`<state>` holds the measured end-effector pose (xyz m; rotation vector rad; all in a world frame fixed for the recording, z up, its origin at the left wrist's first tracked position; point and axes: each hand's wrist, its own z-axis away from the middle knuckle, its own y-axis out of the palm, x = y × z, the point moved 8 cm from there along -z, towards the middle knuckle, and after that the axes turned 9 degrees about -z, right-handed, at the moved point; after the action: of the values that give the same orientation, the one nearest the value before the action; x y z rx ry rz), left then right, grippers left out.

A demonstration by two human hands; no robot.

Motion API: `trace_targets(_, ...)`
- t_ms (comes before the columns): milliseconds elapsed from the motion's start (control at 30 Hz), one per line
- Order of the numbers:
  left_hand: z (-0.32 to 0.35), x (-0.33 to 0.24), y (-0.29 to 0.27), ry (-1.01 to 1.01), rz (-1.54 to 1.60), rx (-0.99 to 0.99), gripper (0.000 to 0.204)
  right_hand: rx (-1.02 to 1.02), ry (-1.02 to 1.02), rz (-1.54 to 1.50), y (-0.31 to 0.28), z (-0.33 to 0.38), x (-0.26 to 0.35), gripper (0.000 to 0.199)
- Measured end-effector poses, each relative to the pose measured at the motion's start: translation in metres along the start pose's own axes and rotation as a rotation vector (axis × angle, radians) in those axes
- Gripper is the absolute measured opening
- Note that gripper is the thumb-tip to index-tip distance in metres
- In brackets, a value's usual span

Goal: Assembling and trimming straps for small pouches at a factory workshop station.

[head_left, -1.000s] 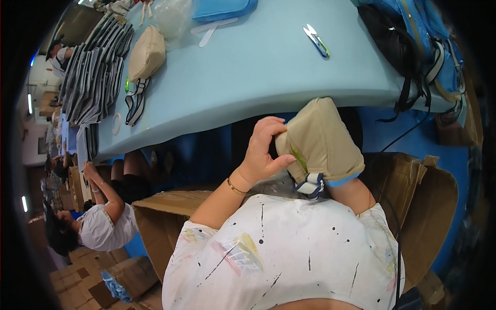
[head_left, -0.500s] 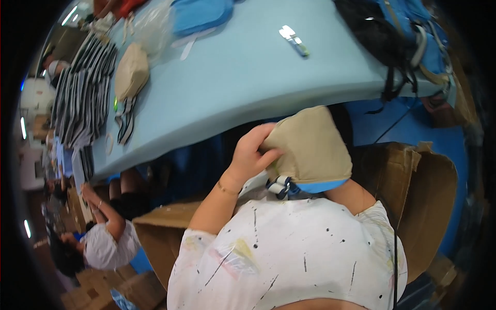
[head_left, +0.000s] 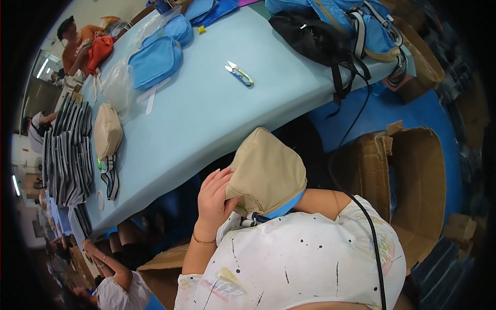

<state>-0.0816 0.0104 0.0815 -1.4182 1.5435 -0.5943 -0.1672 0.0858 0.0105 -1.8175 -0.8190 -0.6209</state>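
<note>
In front of my chest I hold a beige fabric pouch [head_left: 266, 168] with a blue edge along its lower side. My left hand [head_left: 214, 191] is closed on its left edge, thumb on the near side and fingers toward the back. From the right my forearm [head_left: 323, 201] reaches behind or into the pouch, so my right hand and its fingers are hidden. A dark strap with a light buckle [head_left: 253, 219] hangs below the pouch, close to my shirt.
On the pale blue table lie thread snips [head_left: 240, 75], blue fabric pouches [head_left: 155, 62], a beige waist bag [head_left: 107, 133] and a tall stack of grey pieces [head_left: 67, 152]. Black and blue bags [head_left: 310, 39] fill the far right. An open cardboard box [head_left: 413, 191] stands at my right; co-workers sit at left.
My view has shifted, and more of the table's far left shows. The pouch has tipped, its top corner now further left. My left hand keeps its hold, with its fingers more upright.
</note>
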Motion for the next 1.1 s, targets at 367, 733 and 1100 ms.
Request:
trace_targets(367,0.056,0.052,-0.001,-0.404,0.185,-0.082,0.015,0.090,-0.329,-0.283,0.059,0.021,-0.050,0.056)
trace_targets(733,0.129,0.107,-0.010,-0.839,0.685,-0.585,0.035,0.203,0.424,-0.906,0.035,-0.016,-0.054,0.053)
trace_targets(1100,0.194,0.152,0.010,-0.981,1.275,-0.716,0.049,-0.573,0.458,-0.955,-0.026,0.002,-0.116,0.028)
